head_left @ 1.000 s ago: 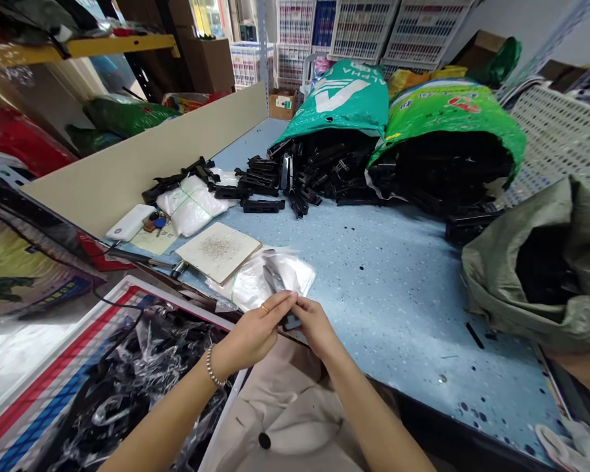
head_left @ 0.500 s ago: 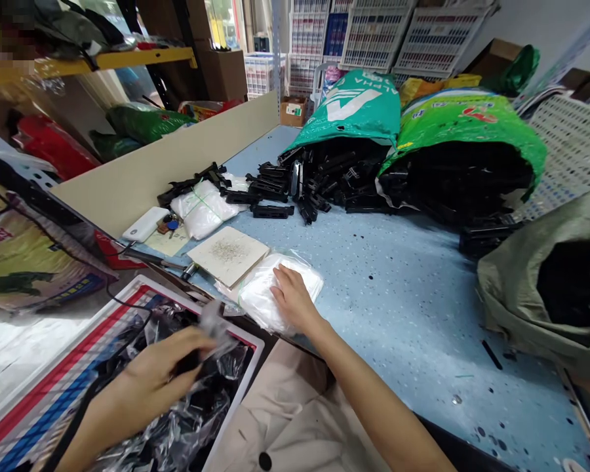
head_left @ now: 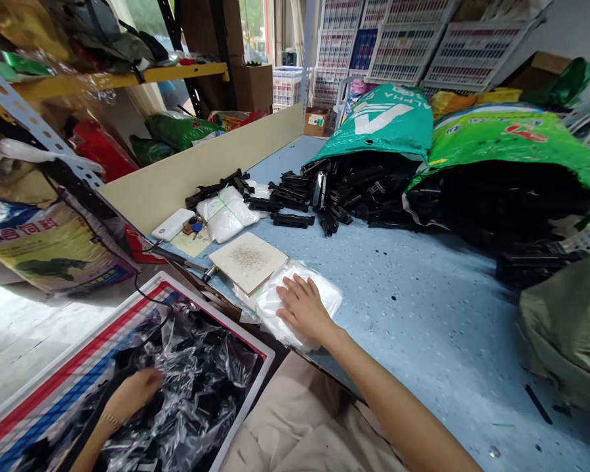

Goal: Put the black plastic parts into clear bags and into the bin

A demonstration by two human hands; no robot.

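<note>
My right hand (head_left: 305, 308) lies flat with fingers spread on a stack of clear plastic bags (head_left: 324, 295) near the front edge of the blue table (head_left: 423, 314). My left hand (head_left: 132, 396) reaches down into a striped woven sack (head_left: 44, 393) at the lower left, among bagged black parts (head_left: 196, 387) wrapped in crinkled clear film. Its fingers are buried in the film, so their grip is hidden.
A beige square tile (head_left: 248, 261) lies just beyond the bag stack. A white bundle (head_left: 226, 216), power bank (head_left: 172, 225) and loose black parts (head_left: 290, 196) sit further back. Green sacks (head_left: 383, 121) of black parts and a grey-green sack (head_left: 565, 328) fill the right.
My hands came apart from the table edge. The left hand carried a bagged piece down into the striped sack. The right hand moved onto the bag stack and rests there.
</note>
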